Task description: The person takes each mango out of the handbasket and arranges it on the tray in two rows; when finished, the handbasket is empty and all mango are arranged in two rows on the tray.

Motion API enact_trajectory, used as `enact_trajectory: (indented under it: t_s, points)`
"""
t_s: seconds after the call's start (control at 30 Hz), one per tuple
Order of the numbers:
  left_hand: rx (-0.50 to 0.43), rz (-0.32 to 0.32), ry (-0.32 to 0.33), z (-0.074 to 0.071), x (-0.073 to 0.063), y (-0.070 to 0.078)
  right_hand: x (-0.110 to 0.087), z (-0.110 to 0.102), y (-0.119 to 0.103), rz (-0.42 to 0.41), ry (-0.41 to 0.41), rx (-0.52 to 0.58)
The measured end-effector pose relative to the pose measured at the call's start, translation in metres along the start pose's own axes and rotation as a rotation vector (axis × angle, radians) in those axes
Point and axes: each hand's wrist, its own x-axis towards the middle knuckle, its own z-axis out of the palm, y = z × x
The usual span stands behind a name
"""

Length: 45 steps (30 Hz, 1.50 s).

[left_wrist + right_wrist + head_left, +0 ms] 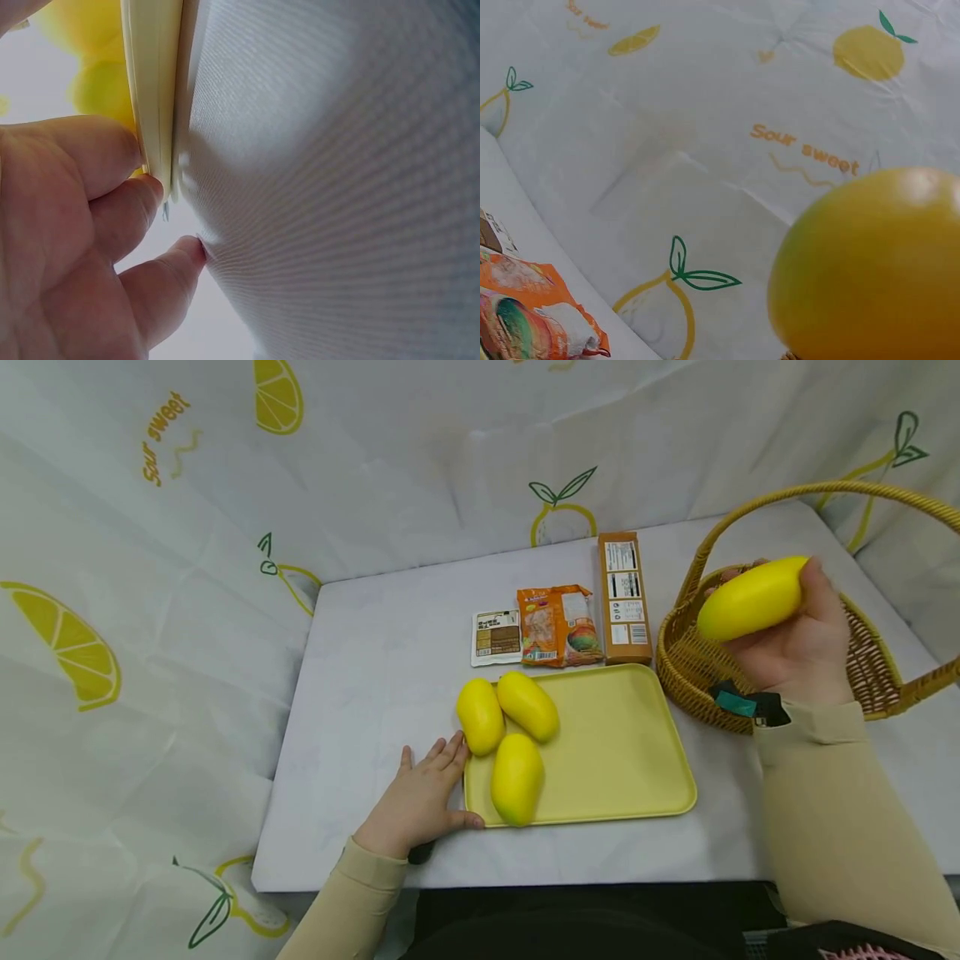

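Note:
My right hand [798, 639] grips a yellow mango [753, 599] over the wicker basket [686, 685]. The same mango [877, 262] fills the lower right of the right wrist view; the hand itself does not show there. At the left end of the pale yellow tray [615, 752], my left hand [420, 802] rests with spread, fairly straight fingers touching the rim [154, 90]. Three more mangoes lie close together on the tray's left part: a left one [480, 717], a back one [528, 706] and a front one [517, 779] with a greenish tip.
Behind the tray stand a small white-and-brown packet [497, 637], an orange snack bag [558, 625] and a long brown box [625, 597]. The basket's tall arched handle [825, 489] rises around the right hand. A lemon-print curtain [420, 460] borders the white table [360, 668].

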Motion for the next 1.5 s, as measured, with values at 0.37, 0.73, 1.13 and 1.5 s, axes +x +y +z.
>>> enact_trajectory:
  t_s: [0.37,0.73,1.13,1.5]
  points:
    - [0.002,0.007,0.003,-0.001,-0.001,0.001,-0.027,-0.022,0.037,0.197,-0.447,-0.438]
    - [0.003,0.005,-0.001,0.000,0.000,0.000,-0.045,-0.055,0.057,0.378,-0.541,-0.479]
    - [0.008,-0.002,0.001,0.002,0.001,0.000,-0.055,-0.078,0.063,0.423,-0.485,-0.737]
    - [-0.013,-0.004,0.001,0.001,0.001,-0.001,-0.060,-0.104,0.079,0.409,-0.465,-1.058]
